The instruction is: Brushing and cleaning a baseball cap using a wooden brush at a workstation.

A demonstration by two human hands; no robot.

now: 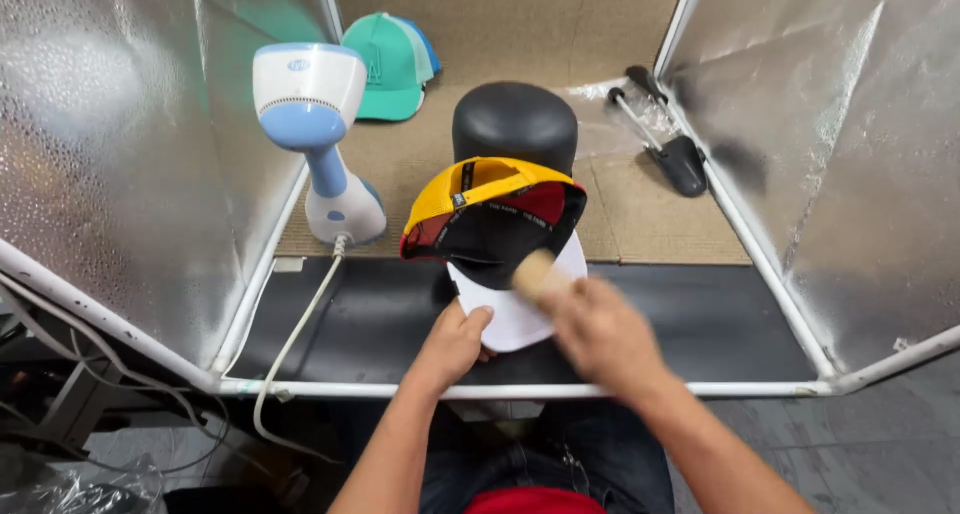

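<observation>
2 hands (455,344) – 1 cap (492,214), 1 brush (534,272)

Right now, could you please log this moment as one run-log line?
left hand: holds white cap brim | right hand: blurred, gripping wooden-handled tool | yellow-red-black cap: on black dome form

One head-worn view looks steeply down from close above, facing forward into a foil-walled booth (120,174) filling the frame.
</observation>
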